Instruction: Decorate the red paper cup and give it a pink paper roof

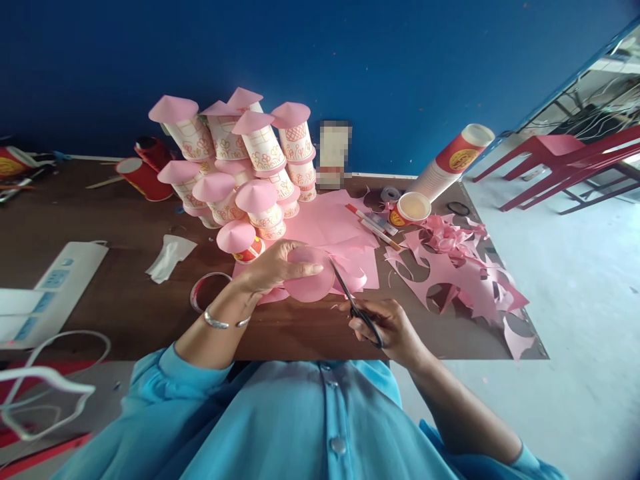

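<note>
My left hand (283, 267) pinches a rounded piece of pink paper (313, 283) between thumb and fingers, above the table's front part. In my right hand (387, 327) is a pair of black-handled scissors (345, 287), its blades at the right edge of that paper, where a strip curls away. Pink sheets (320, 220) lie beneath and behind my hands. Just beyond my left hand stands a small red cup with a pink cone roof (236, 239). Behind it rise several stacked white paper cups (263, 150) with red drawings and pink cone tops.
Cut pink scraps (465, 273) cover the table's right side. A leaning stack of paper cups (453, 160), an upright cup (411, 208) and markers (373, 227) are behind them. A tape roll (197, 293), crumpled tissue (171, 257) and white box (65, 280) lie left. A red stool (545, 150) stands right.
</note>
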`<action>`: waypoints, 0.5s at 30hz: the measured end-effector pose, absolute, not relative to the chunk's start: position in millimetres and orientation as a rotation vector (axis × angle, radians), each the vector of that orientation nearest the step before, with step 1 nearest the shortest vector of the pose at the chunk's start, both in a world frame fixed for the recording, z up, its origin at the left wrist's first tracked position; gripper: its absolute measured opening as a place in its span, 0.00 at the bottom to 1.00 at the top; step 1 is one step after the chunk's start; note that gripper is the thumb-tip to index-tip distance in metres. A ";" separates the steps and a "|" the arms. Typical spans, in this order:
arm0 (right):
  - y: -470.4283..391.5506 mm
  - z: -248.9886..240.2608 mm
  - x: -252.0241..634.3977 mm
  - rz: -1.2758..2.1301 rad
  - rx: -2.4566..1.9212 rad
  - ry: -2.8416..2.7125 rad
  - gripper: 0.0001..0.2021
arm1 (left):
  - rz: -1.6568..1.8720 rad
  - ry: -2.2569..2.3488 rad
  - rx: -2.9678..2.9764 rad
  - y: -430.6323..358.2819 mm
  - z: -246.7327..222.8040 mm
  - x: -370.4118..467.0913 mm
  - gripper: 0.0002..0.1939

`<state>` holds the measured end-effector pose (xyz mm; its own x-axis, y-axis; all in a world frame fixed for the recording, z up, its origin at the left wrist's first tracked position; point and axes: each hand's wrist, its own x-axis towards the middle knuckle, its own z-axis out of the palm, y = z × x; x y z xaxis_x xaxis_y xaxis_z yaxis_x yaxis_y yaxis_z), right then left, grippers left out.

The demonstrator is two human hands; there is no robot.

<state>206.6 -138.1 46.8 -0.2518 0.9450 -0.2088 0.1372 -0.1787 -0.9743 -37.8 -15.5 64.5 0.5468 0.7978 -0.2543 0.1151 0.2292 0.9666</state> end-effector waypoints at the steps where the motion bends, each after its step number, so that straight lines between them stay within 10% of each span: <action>1: -138.5 46.5 206.6 1.500 -1.302 -1.394 0.24 | 0.580 0.906 1.256 -15.6 64.3 -37.5 0.18; 15: -138.7 49.7 203.8 1.471 -1.298 -1.412 0.24 | 0.548 0.972 1.261 -20.1 73.8 -34.8 0.19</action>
